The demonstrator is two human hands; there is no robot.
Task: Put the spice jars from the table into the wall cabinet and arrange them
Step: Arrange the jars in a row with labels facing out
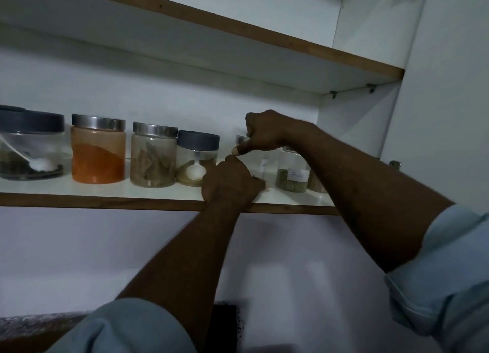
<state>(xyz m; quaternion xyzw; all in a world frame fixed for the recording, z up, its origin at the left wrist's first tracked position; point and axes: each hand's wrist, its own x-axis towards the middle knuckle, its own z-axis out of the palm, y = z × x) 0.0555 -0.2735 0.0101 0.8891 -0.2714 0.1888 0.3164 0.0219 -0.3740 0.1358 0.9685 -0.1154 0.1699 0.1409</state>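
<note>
Both my hands reach onto the lower cabinet shelf point(105, 188). My right hand point(264, 131) grips the metal lid of a clear spice jar point(260, 168) from above. My left hand point(230, 180) is curled around that jar's base and hides most of it. To its right stand a labelled jar of green spice point(292, 179) and another jar point(316, 183) half hidden by my right forearm. To the left stand a grey-lidded jar with a white spoon point(197, 159), a jar of brown bark point(153, 158), an orange powder jar point(98, 151) and a wide dark-lidded jar point(30, 143).
An upper shelf point(291, 43) runs across above with nothing visible on it. The cabinet's right side wall point(357, 119) stands close beside the rightmost jars. A speckled countertop point(31, 323) shows at the bottom left.
</note>
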